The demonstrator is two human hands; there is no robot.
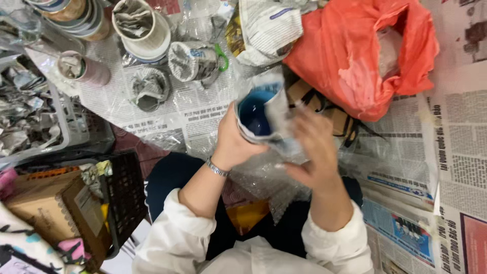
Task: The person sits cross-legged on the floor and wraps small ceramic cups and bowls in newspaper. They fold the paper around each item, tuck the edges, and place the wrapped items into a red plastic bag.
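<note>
1. From where I watch, my left hand (234, 139) is curled around the side of a blue cup (255, 115), fingers closed against its newspaper wrapping (274, 104), with a silver bracelet (217, 168) at the wrist.
2. My right hand (313, 147) is on the other side of the cup, fingers bent and pressing the paper against it; the hand is blurred, so I cannot tell exactly how tight the grip is.
3. The cup is held between both hands above my lap, mouth turned toward the camera, its blue inside showing and paper folded around its outside.
4. A sheet of bubble wrap (264, 180) lies over my lap just below the hands.
5. Beyond the cup, on the spread newspaper (203, 114), stand several other cups stuffed with crumpled paper, among them a paper-wrapped mug with a green handle (197, 61) and a white cup (142, 28).
6. An orange plastic bag (365, 56) sits open to the right of the hands, near the cup.
7. On the left, a grey plastic basket (66, 122) holds crumpled newspaper, and a black crate (127, 193) stands beside a brown cardboard box (40, 203).
</note>
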